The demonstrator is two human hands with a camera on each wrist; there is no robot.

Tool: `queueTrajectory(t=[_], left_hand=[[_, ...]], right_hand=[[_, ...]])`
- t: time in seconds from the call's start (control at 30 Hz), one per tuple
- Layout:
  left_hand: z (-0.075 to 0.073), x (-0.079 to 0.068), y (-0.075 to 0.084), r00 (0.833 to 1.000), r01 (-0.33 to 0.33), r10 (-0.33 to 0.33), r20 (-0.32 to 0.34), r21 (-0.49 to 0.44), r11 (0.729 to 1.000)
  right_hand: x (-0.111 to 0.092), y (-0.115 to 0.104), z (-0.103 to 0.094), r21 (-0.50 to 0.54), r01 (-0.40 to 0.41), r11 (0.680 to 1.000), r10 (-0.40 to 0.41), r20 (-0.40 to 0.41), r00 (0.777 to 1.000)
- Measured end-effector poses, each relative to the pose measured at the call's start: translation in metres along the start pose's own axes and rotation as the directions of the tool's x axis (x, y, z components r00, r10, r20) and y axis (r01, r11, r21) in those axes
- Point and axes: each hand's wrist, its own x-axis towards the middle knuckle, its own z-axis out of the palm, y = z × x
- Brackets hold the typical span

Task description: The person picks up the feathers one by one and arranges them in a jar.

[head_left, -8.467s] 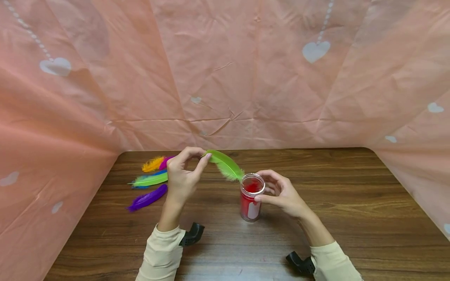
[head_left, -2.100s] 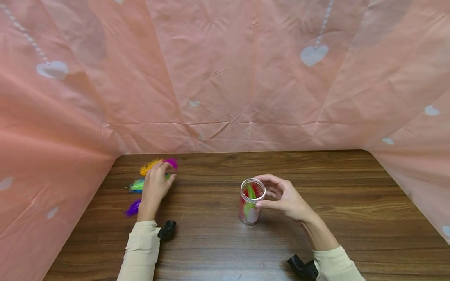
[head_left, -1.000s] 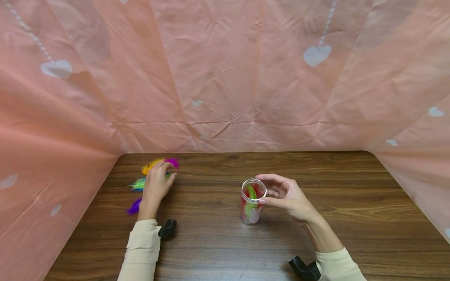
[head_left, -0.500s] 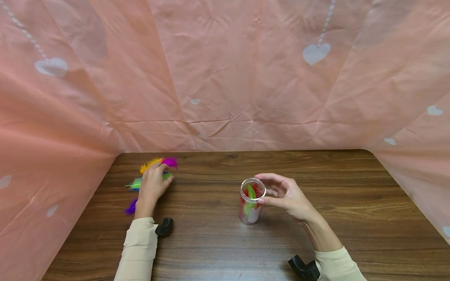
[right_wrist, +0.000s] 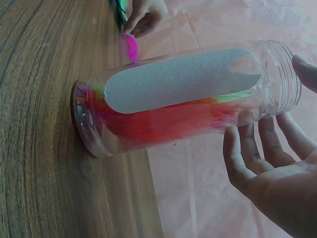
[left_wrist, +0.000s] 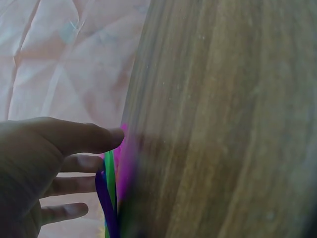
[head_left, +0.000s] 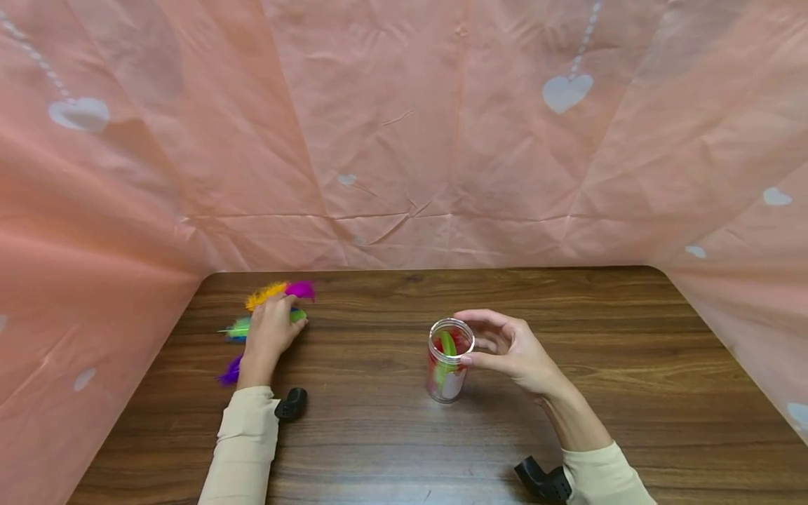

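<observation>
My right hand (head_left: 520,354) holds the clear jar (head_left: 452,386) near its rim, thumb on one side and fingers on the other. The jar stands upright and lidless on the table, with a pale label; red feathers and a green feather (head_left: 447,342) show inside. My left hand (head_left: 270,330) is over the loose feathers at the left, its thumb and fingers apart in the left wrist view. Around it lie an orange feather (head_left: 265,296), a magenta feather (head_left: 301,290), a green feather (head_left: 240,327) over a blue one, and a purple feather (head_left: 231,370), partly hidden.
The brown wooden table (head_left: 366,421) has rounded far corners. Pink sheeting (head_left: 404,140) printed with pale hearts hangs behind it and along both sides. A black camera mount (head_left: 291,405) sits at the left wrist, another (head_left: 543,480) at the right.
The green feather pinched at the jar's mouth 8.5 seconds ago is now inside the jar. My left hand has moved left to the feathers and stayed there; the right hand keeps its hold.
</observation>
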Motion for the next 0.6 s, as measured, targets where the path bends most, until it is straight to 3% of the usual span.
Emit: queueTrajectory(t=[0.6], left_hand=[[0.0015,-0.0009,-0.0036,0.996,0.058,-0.054,0.07,-0.048,0.997]], right_hand=[[0.0022,0.0007,-0.0001,-0.001,0.003,1.0,-0.003,-0.005,1.0]])
